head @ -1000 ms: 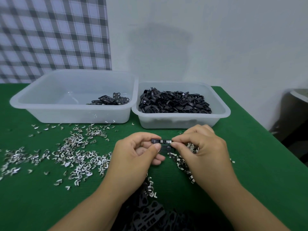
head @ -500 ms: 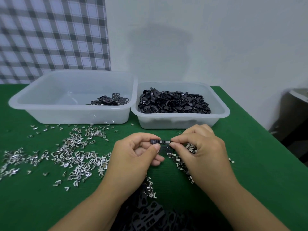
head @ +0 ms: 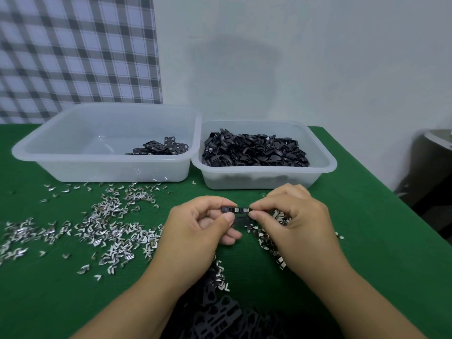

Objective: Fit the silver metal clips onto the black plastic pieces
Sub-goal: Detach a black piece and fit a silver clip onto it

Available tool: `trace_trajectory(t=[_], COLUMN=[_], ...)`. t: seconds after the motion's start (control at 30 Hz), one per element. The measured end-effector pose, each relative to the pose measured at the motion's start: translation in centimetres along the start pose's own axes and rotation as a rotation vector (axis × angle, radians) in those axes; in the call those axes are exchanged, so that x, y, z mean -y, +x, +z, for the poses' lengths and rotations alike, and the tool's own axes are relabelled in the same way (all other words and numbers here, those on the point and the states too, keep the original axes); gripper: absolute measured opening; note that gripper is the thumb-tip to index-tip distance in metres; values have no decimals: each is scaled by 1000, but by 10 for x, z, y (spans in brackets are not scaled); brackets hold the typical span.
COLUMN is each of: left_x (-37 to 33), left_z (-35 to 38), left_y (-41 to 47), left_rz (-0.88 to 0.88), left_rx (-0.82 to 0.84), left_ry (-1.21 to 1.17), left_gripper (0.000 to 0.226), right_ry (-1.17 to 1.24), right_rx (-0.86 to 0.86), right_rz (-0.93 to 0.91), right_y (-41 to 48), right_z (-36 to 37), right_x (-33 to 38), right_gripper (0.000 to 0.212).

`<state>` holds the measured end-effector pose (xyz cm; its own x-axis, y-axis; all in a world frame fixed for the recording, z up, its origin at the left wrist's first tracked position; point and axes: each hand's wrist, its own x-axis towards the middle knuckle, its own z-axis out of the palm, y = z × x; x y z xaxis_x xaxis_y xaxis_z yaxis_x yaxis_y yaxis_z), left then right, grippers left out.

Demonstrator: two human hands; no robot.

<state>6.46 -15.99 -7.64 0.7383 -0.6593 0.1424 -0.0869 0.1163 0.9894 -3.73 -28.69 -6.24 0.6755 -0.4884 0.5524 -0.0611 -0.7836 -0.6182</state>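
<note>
green cloth (head: 379,241) covers the table. just above centre, the left hand (head: 195,231) and right hand (head: 293,221) each pinch an end of one black piece (head: 241,217) between thumb and forefinger, the other fingers curled. a clip (head: 236,210) shows silver along its top edge and looks seated or nearly so. the near-empty tub (head: 97,167) at 11 o'clock holds only a small heap of what look like finished pieces. loose clips (head: 110,223) at 9 o'clock, bare pieces (head: 220,314) at 6 o'clock and the full tub (head: 256,179) at 1 o'clock suggest most of the work remains.
</note>
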Motion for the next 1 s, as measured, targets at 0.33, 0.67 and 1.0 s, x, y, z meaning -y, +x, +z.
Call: trace_trajectory(t=[0.33,0.67,1.0], left_x=[-2,-3,-5], left_z=[0,1,-2], left_y=[0,0,4], left_rz=[-6,-3,-55], left_rx=[-4,-33,-223], left_ry=[-17,-55,-127], left_gripper=[22,29,22], right_ry=[48,175,19], right_rx=[90,130,178], right_rz=[155,273,77], right_y=[0,1,1], right_z=[0,1,0], right_x=[4,10,20], right_gripper=[14,15,15])
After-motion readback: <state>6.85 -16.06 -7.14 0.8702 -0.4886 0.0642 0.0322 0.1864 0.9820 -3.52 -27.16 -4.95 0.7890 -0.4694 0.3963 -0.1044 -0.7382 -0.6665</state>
